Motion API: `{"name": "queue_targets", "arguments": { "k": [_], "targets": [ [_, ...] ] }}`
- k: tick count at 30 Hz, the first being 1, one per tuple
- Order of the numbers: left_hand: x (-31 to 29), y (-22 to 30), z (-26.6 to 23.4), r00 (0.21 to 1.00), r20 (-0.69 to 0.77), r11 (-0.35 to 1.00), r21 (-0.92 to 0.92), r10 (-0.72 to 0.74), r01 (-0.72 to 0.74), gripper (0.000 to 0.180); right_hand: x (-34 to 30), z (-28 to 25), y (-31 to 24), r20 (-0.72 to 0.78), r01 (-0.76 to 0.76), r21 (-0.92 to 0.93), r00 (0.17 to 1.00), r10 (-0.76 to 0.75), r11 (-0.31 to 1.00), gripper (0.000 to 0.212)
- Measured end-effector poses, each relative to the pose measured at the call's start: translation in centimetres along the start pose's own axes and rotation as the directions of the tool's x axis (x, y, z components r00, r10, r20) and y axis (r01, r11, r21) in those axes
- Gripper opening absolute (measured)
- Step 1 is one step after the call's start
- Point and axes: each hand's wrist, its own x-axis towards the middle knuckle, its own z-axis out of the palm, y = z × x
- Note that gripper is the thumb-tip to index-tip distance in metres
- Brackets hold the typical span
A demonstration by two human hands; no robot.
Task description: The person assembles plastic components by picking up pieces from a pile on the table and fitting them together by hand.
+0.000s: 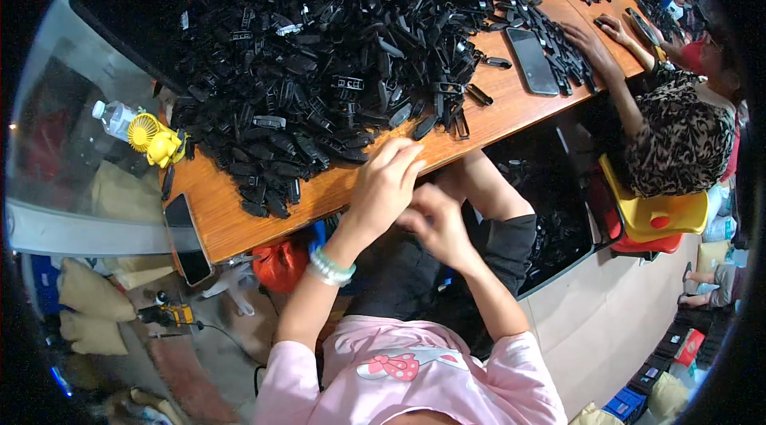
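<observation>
A large heap of small black plastic clip-like parts (319, 82) covers the wooden table (231, 225). My left hand (385, 185), wearing a pale green bangle (329, 269), is raised at the table's near edge. Its fingers are bent and drawn together; whatever they may hold is hidden. Just right of it and lower, over my lap, is my right hand (439, 225). Motion smears its curled fingers, which come close to the left palm, and nothing can be made out in them. Several loose parts, one a black clip (479, 94), lie near the heap's right edge.
A phone (532, 63) lies on the table to the right, another phone (188, 240) at the left corner. A yellow fan (159, 142) stands beside a plastic bottle (116, 118). At right, a co-worker's hand (586, 46) reaches over parts. A dark bin (558, 245) sits below the table.
</observation>
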Motion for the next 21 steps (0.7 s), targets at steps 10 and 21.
{"name": "queue_targets", "arguments": {
  "k": [10,21],
  "targets": [
    [2.1,-1.1,3.2,0.996,0.083,0.865,0.496,0.039,-0.075,0.008,10.3,-10.4,5.2,-0.378,-0.086,-0.804,0.837,-0.395,0.588,0.024],
    [-4.5,2.0,-1.2,0.657,0.146,0.228,-0.863,-0.740,0.450,0.027,3.8,-7.0,3.0,-0.363,0.095,-0.482,0.883,-0.297,0.871,0.036]
  ]
}}
